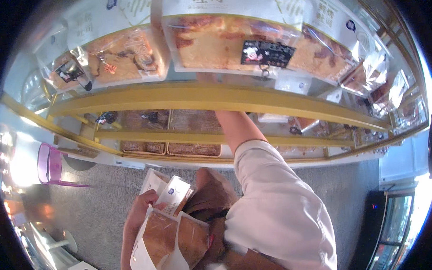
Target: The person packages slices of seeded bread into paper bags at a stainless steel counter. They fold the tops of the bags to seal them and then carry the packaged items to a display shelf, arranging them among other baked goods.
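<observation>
My left hand (148,199) grips bagged loaves of bread against my body. Two smaller white-labelled packs (174,192) stick up beyond its fingers. Two larger bagged loaves (159,233) lie in the crook of the same arm. My right arm reaches forward into a shelving rack, passing behind its yellow front rail (224,99). Only a blurred bit of my right hand (206,77) shows above the rail, just below a large bagged toast loaf (219,42). Its fingers, and anything in them, are hidden.
More bagged loaves (118,60) with small black price tags (268,54) line the upper shelf. Trays of brown baked goods (195,120) sit lower down. A pink chair (50,164) stands at left, a glass-door fridge (391,234) at right, on grey floor (102,209).
</observation>
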The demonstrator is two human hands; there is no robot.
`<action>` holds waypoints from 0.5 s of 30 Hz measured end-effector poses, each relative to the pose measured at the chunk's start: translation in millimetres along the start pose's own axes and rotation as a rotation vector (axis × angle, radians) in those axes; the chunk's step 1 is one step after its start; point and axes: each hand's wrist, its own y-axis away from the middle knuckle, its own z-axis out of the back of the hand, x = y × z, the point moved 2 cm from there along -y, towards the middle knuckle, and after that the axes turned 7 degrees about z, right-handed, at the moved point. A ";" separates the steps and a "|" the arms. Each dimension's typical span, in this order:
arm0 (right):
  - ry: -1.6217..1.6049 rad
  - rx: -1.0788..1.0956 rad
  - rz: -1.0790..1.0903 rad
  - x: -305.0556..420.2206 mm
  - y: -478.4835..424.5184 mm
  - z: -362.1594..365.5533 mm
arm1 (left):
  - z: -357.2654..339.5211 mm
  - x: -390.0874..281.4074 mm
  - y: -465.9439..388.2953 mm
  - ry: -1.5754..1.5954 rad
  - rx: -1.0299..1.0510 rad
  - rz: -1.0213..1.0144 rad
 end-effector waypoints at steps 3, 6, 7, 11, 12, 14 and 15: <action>0.050 0.013 0.042 -1.3 4.8 -1.5 | 1.3 1.8 5.0 0.013 -0.057 -0.029; 0.105 0.028 0.063 -19.5 18.1 8.6 | 8.6 1.8 3.5 -0.131 -0.042 -0.087; 0.120 0.029 0.064 -25.2 21.9 13.5 | 7.4 6.9 0.8 -0.079 -0.029 -0.099; 0.172 0.049 0.086 -26.1 26.2 13.9 | 5.7 5.0 10.9 -0.024 -0.051 -0.064; 0.182 0.052 0.097 -27.5 25.8 15.6 | 4.1 6.1 9.7 -0.020 -0.068 -0.080; 0.200 0.061 0.110 -28.1 24.6 16.3 | 4.2 3.0 15.0 -0.033 -0.094 -0.062; 0.208 0.061 0.117 -27.1 23.7 16.8 | 3.5 5.9 14.1 -0.002 -0.094 -0.075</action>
